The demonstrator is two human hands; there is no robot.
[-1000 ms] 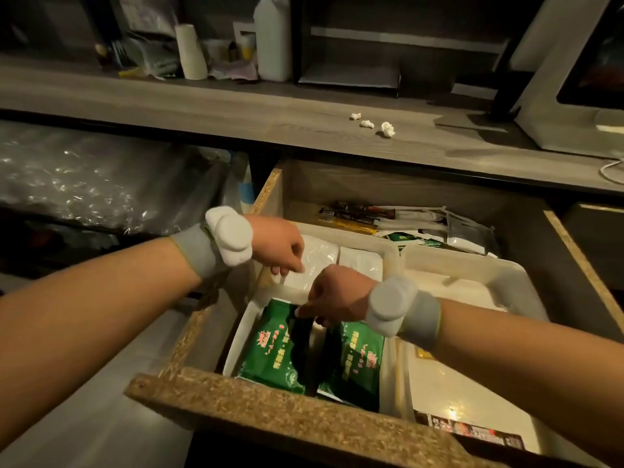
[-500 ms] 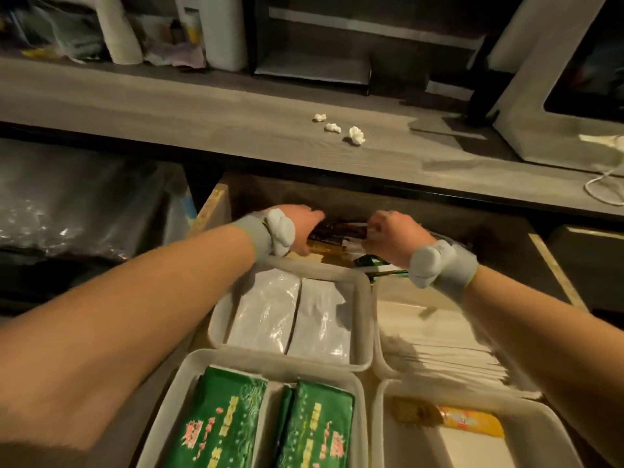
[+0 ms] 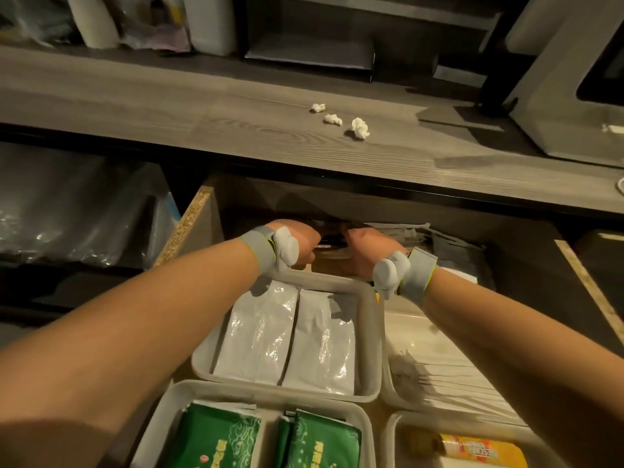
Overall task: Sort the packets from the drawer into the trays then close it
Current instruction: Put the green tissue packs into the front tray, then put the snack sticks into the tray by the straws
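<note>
Drawer (image 3: 189, 228) is pulled out; left hand (image 3: 302, 243) and right hand (image 3: 363, 253) reach to its back, right up against some dark packets (image 3: 331, 238) there; fingers hidden, so can't tell the grip; white packets (image 3: 287, 342), green packets (image 3: 219, 440) and a yellow packet (image 3: 479, 450) lie in trays (image 3: 373, 332) nearer the front.

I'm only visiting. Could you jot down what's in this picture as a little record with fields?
Drawer: open, under a grey counter
Left hand: at the drawer's back, on dark packets; grip hidden
Right hand: same spot, opposite the left; grip hidden
Back left tray: two white packets, side by side
Front left tray: green packets
Front right tray: one yellow packet
Back right tray: flat pale packets, blurred
Counter: three crumpled paper scraps
</note>
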